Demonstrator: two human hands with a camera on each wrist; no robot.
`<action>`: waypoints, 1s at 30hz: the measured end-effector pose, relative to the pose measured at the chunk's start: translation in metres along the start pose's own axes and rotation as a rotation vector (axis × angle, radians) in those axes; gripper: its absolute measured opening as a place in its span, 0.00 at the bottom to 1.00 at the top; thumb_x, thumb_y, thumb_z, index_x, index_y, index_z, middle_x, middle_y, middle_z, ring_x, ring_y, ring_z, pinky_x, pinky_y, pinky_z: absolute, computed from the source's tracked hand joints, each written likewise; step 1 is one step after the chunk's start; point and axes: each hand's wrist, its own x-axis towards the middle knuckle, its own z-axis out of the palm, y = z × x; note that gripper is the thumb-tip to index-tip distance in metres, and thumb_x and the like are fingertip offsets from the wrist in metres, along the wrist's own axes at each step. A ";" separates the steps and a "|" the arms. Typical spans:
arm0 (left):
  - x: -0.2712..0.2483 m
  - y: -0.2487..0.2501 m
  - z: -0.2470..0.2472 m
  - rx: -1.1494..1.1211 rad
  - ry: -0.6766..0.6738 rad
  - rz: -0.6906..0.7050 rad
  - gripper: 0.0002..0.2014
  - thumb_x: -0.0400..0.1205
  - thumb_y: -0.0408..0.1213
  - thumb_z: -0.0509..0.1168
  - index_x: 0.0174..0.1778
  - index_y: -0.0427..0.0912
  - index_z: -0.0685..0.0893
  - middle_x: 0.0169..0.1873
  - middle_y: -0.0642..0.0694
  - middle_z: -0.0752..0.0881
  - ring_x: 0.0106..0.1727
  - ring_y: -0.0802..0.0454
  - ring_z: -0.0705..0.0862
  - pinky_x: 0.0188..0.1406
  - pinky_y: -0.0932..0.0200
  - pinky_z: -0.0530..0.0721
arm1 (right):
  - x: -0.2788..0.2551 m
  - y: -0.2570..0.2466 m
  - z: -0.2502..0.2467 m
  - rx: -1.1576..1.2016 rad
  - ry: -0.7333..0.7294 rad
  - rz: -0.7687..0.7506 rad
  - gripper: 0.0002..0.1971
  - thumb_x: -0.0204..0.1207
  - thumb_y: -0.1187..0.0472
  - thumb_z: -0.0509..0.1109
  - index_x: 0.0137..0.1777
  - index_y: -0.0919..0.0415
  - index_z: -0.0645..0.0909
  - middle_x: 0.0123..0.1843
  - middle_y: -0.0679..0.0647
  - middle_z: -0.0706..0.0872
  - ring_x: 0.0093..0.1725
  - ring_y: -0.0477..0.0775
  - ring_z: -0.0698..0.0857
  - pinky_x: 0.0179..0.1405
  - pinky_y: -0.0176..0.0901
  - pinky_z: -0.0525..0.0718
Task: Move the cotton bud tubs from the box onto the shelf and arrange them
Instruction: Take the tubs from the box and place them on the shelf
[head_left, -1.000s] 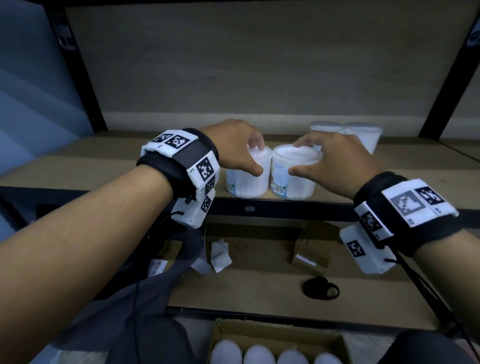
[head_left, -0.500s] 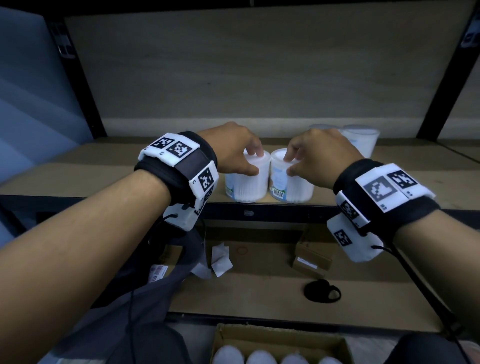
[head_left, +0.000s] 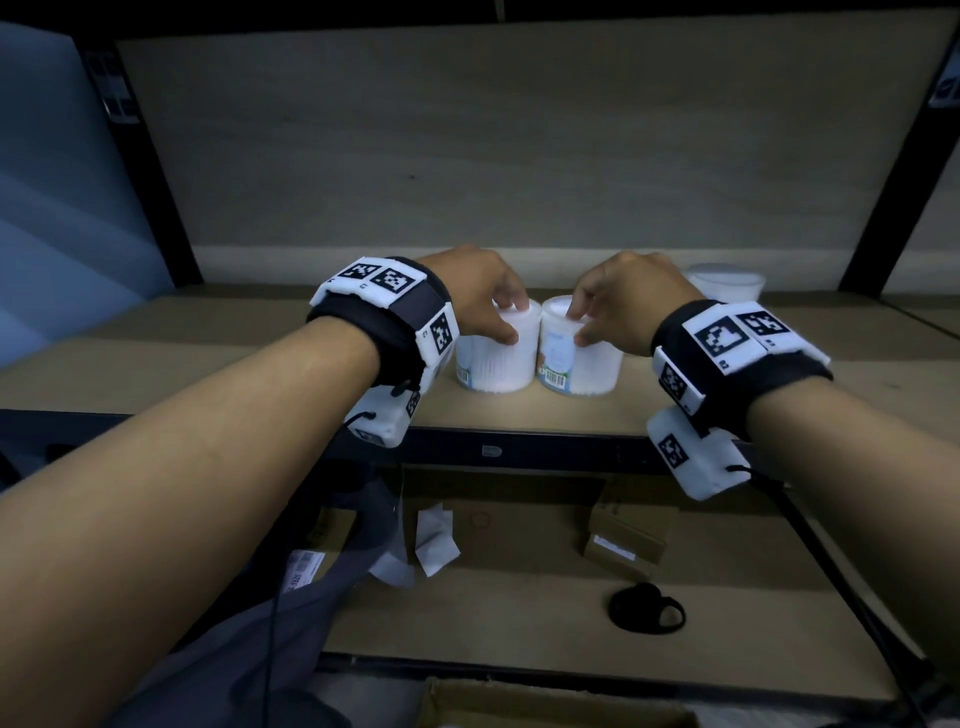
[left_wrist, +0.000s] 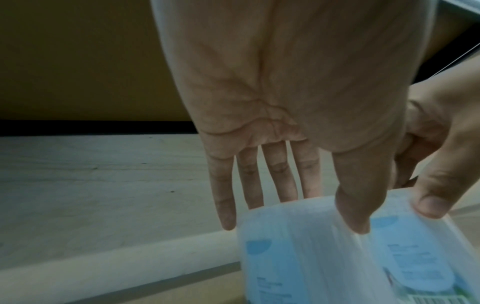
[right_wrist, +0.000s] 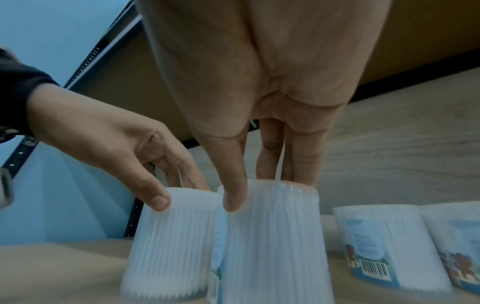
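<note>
Two white cotton bud tubs stand side by side on the wooden shelf (head_left: 208, 353), a little behind its front edge. My left hand (head_left: 511, 322) pinches the rim of the left tub (head_left: 496, 364), thumb in front and fingers behind the lid. My right hand (head_left: 577, 326) pinches the right tub (head_left: 582, 366) the same way. The left wrist view shows the left tub (left_wrist: 293, 257) under my thumb. The right wrist view shows the right tub (right_wrist: 272, 236) touching the left tub (right_wrist: 168, 236). The top edge of the cardboard box (head_left: 545, 706) shows at the bottom; its contents are out of view.
Two more tubs (right_wrist: 384, 246) stand at the back right of the shelf, half hidden behind my right hand in the head view. The lower shelf holds a small cardboard box (head_left: 623, 535), paper scraps (head_left: 434, 540) and a black object (head_left: 647, 608). Black uprights (head_left: 883, 208) frame the shelf.
My right hand has shifted from lying over the right tub's lid to pinching its rim. Both wrists have dropped lower. The two tubs now stand slightly farther back from the front edge.
</note>
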 end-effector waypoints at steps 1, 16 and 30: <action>0.004 -0.001 0.001 -0.010 0.003 -0.009 0.22 0.76 0.48 0.74 0.66 0.52 0.85 0.62 0.54 0.87 0.55 0.56 0.83 0.57 0.60 0.79 | 0.004 0.001 0.000 -0.001 -0.005 0.003 0.14 0.61 0.56 0.86 0.30 0.44 0.82 0.50 0.47 0.87 0.51 0.50 0.84 0.57 0.45 0.84; 0.060 -0.014 0.007 -0.056 0.058 -0.052 0.23 0.76 0.46 0.75 0.68 0.47 0.85 0.64 0.51 0.86 0.65 0.51 0.82 0.63 0.62 0.76 | 0.059 0.019 0.008 -0.005 -0.038 -0.007 0.10 0.62 0.60 0.86 0.43 0.55 0.91 0.50 0.49 0.88 0.52 0.51 0.85 0.50 0.37 0.79; 0.101 -0.029 0.016 -0.109 0.071 -0.090 0.22 0.76 0.44 0.76 0.67 0.48 0.86 0.65 0.53 0.86 0.64 0.52 0.84 0.63 0.61 0.78 | 0.104 0.042 0.015 0.062 -0.101 0.048 0.13 0.61 0.60 0.86 0.45 0.54 0.91 0.46 0.46 0.89 0.35 0.38 0.80 0.30 0.27 0.73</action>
